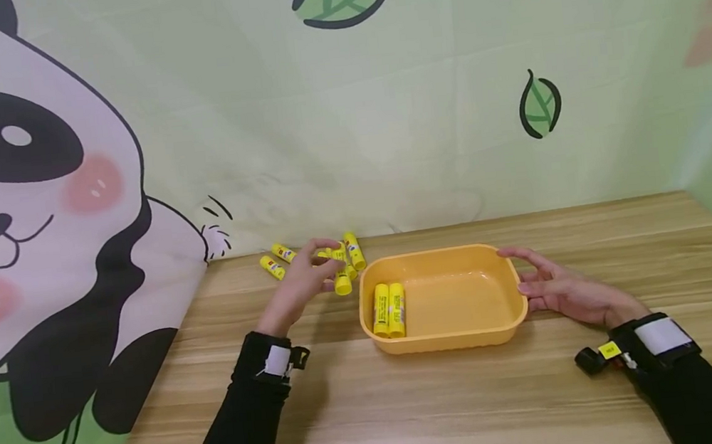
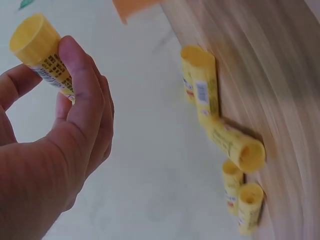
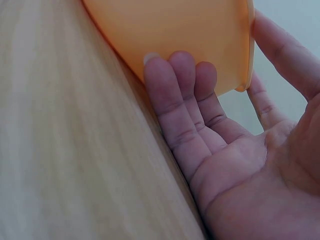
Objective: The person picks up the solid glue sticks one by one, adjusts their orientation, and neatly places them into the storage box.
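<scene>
My left hand [image 1: 296,285] pinches a yellow glue stick [image 1: 342,277] between thumb and fingers, raised just left of the tray. Close up, the left wrist view has the held stick's round yellow end [image 2: 31,37] tilted upward. Beyond the hand lie several more glue sticks [image 2: 205,92], some partly hidden by it in the head view. Two glue sticks [image 1: 389,310] lie side by side at the left end of an orange tray [image 1: 463,304]. At the tray's right end, my right hand [image 1: 572,294] rests extended fingers [image 3: 162,87] against the outer wall and touches the rim.
A wood-grain table [image 1: 451,406] carries everything. Behind it hangs a pale green backdrop [image 1: 412,138] with leaves and a large panda [image 1: 39,209] at the left. Loose glue sticks [image 1: 272,266] lie near the table's back edge, close to the backdrop.
</scene>
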A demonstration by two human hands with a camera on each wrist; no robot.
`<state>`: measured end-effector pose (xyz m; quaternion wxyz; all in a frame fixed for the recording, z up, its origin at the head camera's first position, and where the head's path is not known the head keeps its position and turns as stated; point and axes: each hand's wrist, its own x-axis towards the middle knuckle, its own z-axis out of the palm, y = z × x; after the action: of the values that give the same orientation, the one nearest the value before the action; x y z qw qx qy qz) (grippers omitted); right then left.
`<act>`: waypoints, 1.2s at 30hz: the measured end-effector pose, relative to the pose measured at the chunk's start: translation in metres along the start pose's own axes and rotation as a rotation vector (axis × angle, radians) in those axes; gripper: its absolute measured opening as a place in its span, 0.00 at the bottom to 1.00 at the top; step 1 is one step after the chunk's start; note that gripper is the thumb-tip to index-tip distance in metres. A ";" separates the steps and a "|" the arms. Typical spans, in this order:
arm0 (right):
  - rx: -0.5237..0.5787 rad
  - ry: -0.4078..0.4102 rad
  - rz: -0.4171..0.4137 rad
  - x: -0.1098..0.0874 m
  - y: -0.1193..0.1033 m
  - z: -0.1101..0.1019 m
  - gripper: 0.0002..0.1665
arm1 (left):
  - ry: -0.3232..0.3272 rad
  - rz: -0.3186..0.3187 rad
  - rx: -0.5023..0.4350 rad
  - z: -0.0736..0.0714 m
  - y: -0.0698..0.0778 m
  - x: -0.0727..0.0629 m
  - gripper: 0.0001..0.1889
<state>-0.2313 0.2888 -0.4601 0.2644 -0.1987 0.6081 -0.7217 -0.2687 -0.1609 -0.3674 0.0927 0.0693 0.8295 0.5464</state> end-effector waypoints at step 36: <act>0.005 -0.030 -0.021 0.002 0.002 -0.004 0.36 | -0.328 -0.008 0.140 0.069 0.034 -0.005 0.20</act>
<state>-0.2346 0.2903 -0.4628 0.2665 -0.2155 0.6002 -0.7227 -0.2478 -0.0867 -0.3623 0.2238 0.1605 0.8394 0.4685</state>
